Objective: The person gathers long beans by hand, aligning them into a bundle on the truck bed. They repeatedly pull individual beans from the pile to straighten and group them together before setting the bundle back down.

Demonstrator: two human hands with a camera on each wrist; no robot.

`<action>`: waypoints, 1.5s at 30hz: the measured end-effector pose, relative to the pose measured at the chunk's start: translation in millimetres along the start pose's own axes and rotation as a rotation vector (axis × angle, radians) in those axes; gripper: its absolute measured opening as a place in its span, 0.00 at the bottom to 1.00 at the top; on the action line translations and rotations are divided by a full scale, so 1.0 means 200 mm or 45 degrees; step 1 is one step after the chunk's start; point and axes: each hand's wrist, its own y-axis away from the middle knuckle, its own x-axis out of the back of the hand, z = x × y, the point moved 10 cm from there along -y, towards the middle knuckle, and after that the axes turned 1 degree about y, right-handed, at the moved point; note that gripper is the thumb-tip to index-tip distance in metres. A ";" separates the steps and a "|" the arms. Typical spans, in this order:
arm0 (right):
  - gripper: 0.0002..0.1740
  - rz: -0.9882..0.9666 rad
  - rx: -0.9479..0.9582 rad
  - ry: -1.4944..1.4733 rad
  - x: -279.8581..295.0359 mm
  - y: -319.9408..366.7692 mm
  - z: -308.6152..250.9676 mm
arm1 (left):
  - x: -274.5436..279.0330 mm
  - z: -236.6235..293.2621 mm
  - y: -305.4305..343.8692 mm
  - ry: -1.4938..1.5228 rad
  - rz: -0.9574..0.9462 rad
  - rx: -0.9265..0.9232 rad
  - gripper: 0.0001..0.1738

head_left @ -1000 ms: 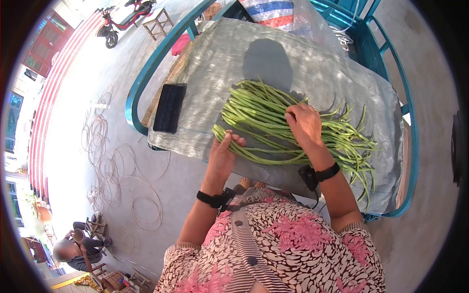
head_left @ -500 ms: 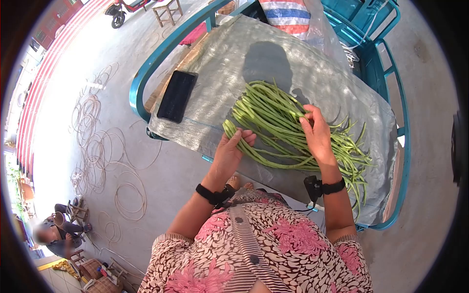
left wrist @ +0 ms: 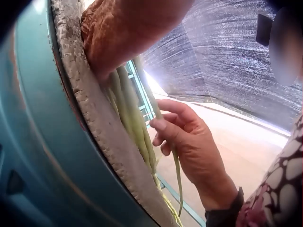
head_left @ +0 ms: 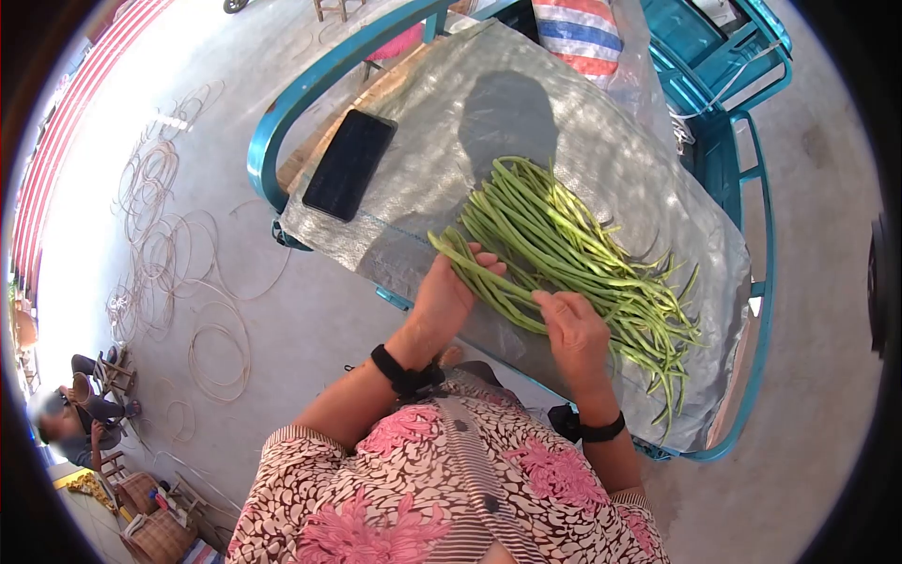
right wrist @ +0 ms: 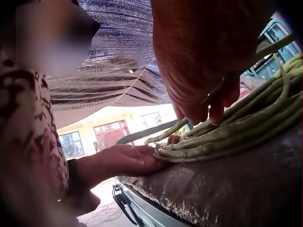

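Observation:
Long green beans point(head_left: 554, 226) lie in a loose bundle on a grey woven sheet point(head_left: 413, 141). My left hand point(head_left: 449, 291) holds the near-left ends of a few long beans at the edge of the pile. Seen in the right wrist view, those ends rest across the fingers of the left hand point(right wrist: 130, 161), with fingertips curling up behind them. My right hand point(head_left: 575, 336) is over the near side of the bundle. In the left wrist view the right hand point(left wrist: 187, 137) pinches one long bean point(left wrist: 177, 172) between thumb and fingers.
A black phone point(head_left: 349, 164) lies on the sheet to the left. Teal metal rails point(head_left: 272, 122) frame the sheet. Beyond it is a striped bag point(head_left: 578, 38). Coiled cane or wire point(head_left: 221, 348) lies on the floor, near a seated person point(head_left: 80, 414).
My right hand has moved from atop the bundle down to its near side, closer to the left hand, and now pinches one bean. The left hand keeps holding bean ends. The head view has shifted.

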 end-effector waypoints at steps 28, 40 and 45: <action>0.11 0.154 -0.113 0.225 0.05 -0.29 0.24 | -0.05 0.00 0.02 0.227 -0.153 0.146 0.11; 0.12 0.037 -0.219 -0.242 0.07 -0.34 0.42 | -0.05 0.04 0.00 -0.047 -0.018 0.029 0.13; 0.12 -0.247 0.131 -0.156 0.00 -0.16 0.11 | -0.08 0.03 0.00 0.016 -0.129 0.003 0.17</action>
